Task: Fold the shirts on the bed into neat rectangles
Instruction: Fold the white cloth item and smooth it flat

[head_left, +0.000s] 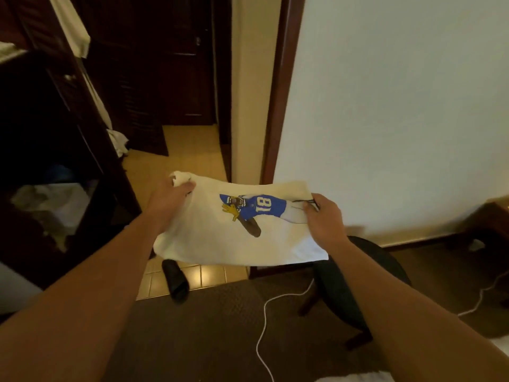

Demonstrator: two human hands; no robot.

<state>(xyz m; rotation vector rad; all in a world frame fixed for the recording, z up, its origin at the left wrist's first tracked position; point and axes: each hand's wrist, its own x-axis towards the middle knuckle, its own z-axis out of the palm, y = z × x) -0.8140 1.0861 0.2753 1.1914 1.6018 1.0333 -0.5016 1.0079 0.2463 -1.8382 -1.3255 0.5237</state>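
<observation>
Bedroom corner by a doorway: pale wall (399,106) on the right, dark carpet (220,332) below, tiled floor (192,150) running through the door. Bed barely in view, only a white sliver at the bottom edge (355,377), probably bedding, can't confirm.

White shirt (220,244) held up in the air, out over the carpet, not lying on any surface. Print of a football player in a blue number 18 jersey (256,208) faces the camera, turned sideways. Cloth hangs as a rough wide rectangle, looks already doubled or partly folded, lower edge sagging a bit at the left. Layer count not readable.

Left hand (168,199) grips the upper left corner, fingers curled round a bunched wad of fabric. Right hand (325,219) pinches the upper right edge, thumb on top, fingers clamped under the cloth. Both arms stretched forward, shirt pulled fairly taut between them.

Progress, as a judgement: mid-fold on this one shirt. Shape is roughly rectangular but not flat or squared, so it likely needs laying down, smoothing, maybe one more fold. No finished stack or other shirts visible, so overall count done/left can't be told.

Around: black padded stool (358,285) just under the right forearm, white cable (264,326) snaking over the carpet, black slipper (176,282) on the tile edge. Dark wooden wardrobe (55,133) open on the left with pale clutter inside, white cloth (74,26) draped over its door.
</observation>
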